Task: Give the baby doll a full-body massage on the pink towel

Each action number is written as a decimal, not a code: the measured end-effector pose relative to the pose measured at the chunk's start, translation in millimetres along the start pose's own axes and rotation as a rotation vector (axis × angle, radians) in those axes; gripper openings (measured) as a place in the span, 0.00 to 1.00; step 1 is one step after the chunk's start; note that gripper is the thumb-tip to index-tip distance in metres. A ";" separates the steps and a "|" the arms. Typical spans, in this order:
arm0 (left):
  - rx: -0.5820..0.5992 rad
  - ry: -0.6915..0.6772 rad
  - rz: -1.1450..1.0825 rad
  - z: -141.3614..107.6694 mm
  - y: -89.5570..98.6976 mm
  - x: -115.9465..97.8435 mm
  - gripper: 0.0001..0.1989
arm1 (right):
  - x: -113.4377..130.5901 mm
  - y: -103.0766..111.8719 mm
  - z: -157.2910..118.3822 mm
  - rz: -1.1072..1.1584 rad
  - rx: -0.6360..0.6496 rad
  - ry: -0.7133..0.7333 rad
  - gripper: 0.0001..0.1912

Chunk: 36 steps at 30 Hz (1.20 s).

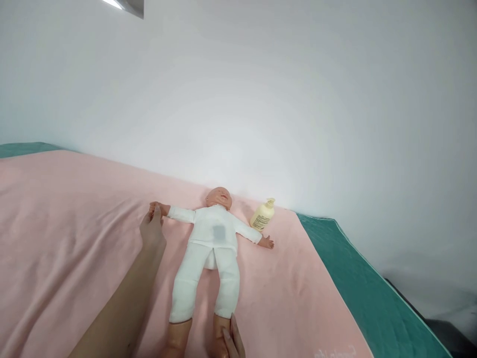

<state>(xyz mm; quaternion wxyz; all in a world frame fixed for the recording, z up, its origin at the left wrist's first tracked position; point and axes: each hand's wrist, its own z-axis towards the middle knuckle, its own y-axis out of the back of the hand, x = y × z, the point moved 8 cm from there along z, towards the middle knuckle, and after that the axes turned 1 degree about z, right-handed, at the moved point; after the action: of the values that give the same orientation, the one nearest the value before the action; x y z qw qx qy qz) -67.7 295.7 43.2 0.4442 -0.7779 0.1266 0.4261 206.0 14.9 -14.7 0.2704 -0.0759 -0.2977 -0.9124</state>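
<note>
A baby doll (214, 233) with a white cloth body lies on its back on a pink blanket (298, 298), arms spread and head toward the wall. My left hand (152, 228) pinches the doll's hand on the left side of the view, its arm stretched straight out. At the bottom edge my right hand (234, 340) is closed on the doll's bare lower leg on the right; the frame cuts off part of this hand and the doll's feet. Beside the doll's other arm is a pale yellow pump bottle (262, 216), leaning slightly, with printed text.
A green sheet (357, 278) shows under the blanket at the right and far left. A white wall (238, 99) rises directly behind the bed surface. Wrinkles run through the blanket on the left. Something dark (443, 333) lies beyond the right edge.
</note>
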 end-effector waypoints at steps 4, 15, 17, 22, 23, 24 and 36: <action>0.138 -0.185 0.080 -22.6 -19.4 -19.1 0.16 | -15.4 1.1 28.7 0.064 0.065 -0.045 0.24; 0.940 -0.559 0.644 -98.2 -82.2 -18.2 0.20 | -29.2 10.8 139.9 0.213 0.012 -0.470 0.23; 1.078 -0.663 0.735 -109.1 -87.7 -10.3 0.19 | -33.8 3.2 162.9 0.275 0.057 -0.499 0.23; 1.219 -0.795 0.861 -123.3 -92.5 2.2 0.16 | -44.2 -6.6 194.8 0.337 0.082 -0.519 0.23; 1.221 -0.791 0.858 -123.5 -92.6 2.5 0.16 | -43.9 -6.3 196.5 0.345 0.086 -0.510 0.23; 1.216 -0.776 0.847 -122.6 -92.5 2.3 0.16 | -42.8 -4.9 197.0 0.351 0.090 -0.503 0.23; 0.473 -0.368 0.471 -58.1 -52.1 -31.7 0.17 | -5.7 44.0 139.4 0.206 0.025 -0.462 0.23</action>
<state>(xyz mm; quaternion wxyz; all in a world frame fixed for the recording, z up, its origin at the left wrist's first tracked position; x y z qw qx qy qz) -24.9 273.4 112.3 0.5167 -0.5138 0.3151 0.6081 231.4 69.2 118.8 0.2877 -0.3091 -0.3536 -0.8347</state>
